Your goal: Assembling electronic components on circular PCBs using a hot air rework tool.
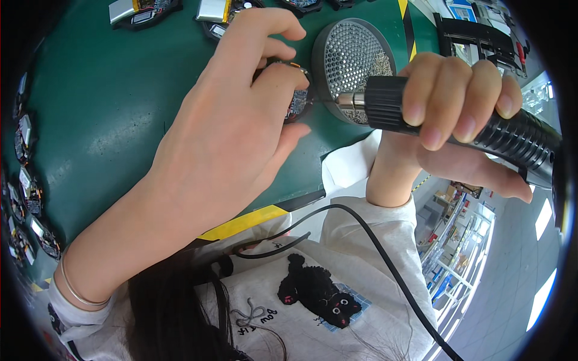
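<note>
My left hand (pixel 235 114) rests on the green mat (pixel 108 120), its fingers curled around a small round circuit board (pixel 297 101) that shows only at its right edge. My right hand (pixel 457 114) grips a black ribbed soldering iron (pixel 512 135) held level. Its metal tip (pixel 328 100) points left and meets the edge of the board. Most of the board is hidden under my left fingers.
A round metal mesh tip cleaner (pixel 352 57) stands just behind the iron's tip. Several small boards with silver batteries (pixel 144 11) lie along the mat's far edge and left rim (pixel 27 198). A black cable (pixel 385 265) runs across my white shirt. Yellow tape (pixel 244 222) marks the near mat edge.
</note>
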Demonstrator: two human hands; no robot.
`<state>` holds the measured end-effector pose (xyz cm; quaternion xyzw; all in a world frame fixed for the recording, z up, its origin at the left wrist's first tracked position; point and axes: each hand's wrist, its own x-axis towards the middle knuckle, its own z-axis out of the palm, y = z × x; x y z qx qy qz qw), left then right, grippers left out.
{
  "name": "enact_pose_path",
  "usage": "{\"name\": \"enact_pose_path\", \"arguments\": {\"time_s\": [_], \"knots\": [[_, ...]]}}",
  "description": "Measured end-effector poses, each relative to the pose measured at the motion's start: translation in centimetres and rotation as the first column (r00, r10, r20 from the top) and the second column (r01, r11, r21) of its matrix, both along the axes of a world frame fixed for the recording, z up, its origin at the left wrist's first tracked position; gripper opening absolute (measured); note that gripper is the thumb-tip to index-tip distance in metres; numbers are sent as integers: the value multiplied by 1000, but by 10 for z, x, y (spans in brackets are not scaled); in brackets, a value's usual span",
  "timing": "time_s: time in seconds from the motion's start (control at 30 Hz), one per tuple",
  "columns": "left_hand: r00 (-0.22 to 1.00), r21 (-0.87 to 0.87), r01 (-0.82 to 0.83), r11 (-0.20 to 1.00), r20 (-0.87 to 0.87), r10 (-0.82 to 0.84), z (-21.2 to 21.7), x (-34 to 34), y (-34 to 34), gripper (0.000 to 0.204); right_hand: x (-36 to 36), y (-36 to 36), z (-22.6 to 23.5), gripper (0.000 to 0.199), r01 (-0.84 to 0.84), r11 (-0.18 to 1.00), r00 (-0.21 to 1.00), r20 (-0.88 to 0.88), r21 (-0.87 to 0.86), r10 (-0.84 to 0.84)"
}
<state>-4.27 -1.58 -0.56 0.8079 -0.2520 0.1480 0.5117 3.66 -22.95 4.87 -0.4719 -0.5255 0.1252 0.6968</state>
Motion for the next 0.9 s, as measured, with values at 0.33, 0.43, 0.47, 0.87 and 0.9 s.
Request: {"name": "enact_pose_path", "arguments": {"time_s": [0.33,0.43,0.47,0.87,0.9], "knots": [[1000,65,21,998,5,-21,3,4,13,19,-10,4,-2,76,78,988,983,-173,130,-55],[996,-23,43,999,-72,-45,0,1,10,18,-11,8,-5,76,70,987,988,-149,142,-49],[996,3,51,999,-71,-50,1,1,11,17,-12,9,-6,75,77,987,989,-140,140,-57],[992,99,98,990,-87,-90,7,-9,10,56,-1,-6,3,83,17,999,1000,13,-41,-16],[997,139,76,987,-35,-72,9,-8,12,59,1,-9,4,83,17,999,1000,15,-37,-16]]}}
